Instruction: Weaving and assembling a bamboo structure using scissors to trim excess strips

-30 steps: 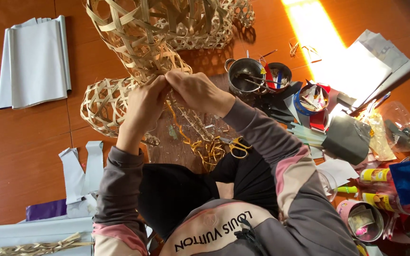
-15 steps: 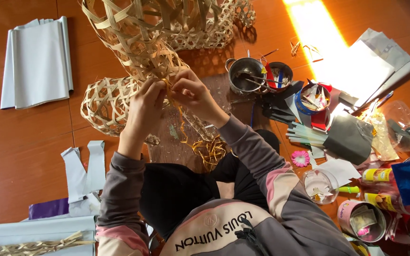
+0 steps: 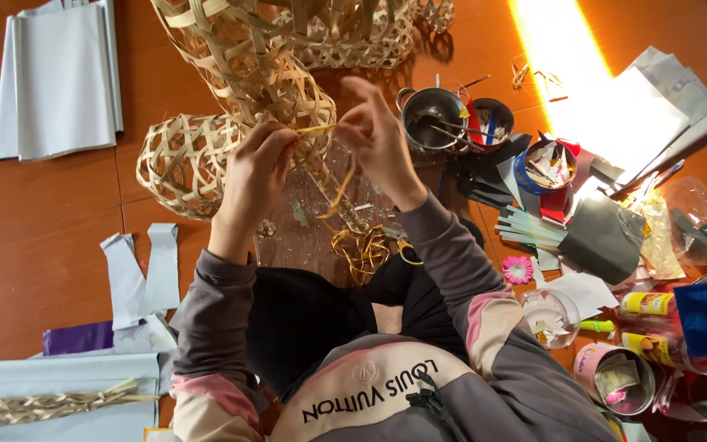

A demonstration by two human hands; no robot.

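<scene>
Left hand (image 3: pixel 257 168) and right hand (image 3: pixel 374 135) both pinching one bamboo strip (image 3: pixel 317 128) beside woven basket (image 3: pixel 247 57).

Thin yellow bamboo strip (image 3: pixel 318 128): pinched level between both hands, spanning gap between fingertips, loose tail curling downward toward lap. Woven bamboo frame (image 3: pixel 263 65): pale open lattice, tall, tilted, lower end just behind strip. Small woven basket (image 3: pixel 182 160): rounded, lying on floor beside frame.

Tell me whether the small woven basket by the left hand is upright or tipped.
Tipped: the small woven basket lies on its side on the floor.
</scene>
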